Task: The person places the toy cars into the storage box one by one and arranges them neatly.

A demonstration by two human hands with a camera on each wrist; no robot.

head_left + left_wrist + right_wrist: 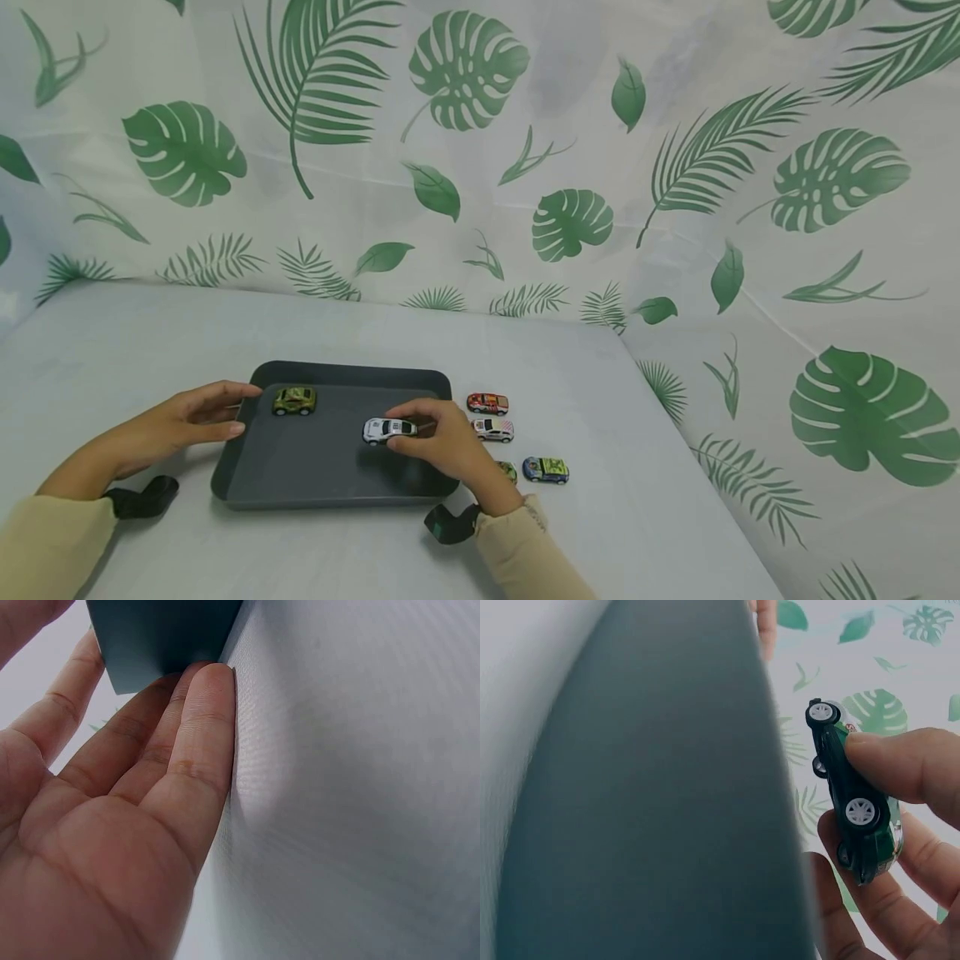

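Over the right half of a dark grey tray point(322, 467), a white toy car point(386, 430) is pinched between the thumb and fingers of my right hand point(442, 437). The right wrist view shows the car's dark underside and white wheels point(861, 811), with the tray's wall point(652, 795) beside it. At the tray's left side, my left hand point(180, 421) has its fingers extended; in the left wrist view the fingertips point(210, 682) touch the tray's outer wall point(161, 637) close to the tabletop. A camouflage-green toy car point(294, 402) stands inside the tray, at its far left.
Right of the tray are a red toy car point(487, 404), a white-and-pink one point(495, 430) and a blue-and-green one point(546, 470). Another green car point(508, 472) is partly hidden by my right wrist. A leaf-print cloth point(480, 167) stands behind the white table point(187, 325).
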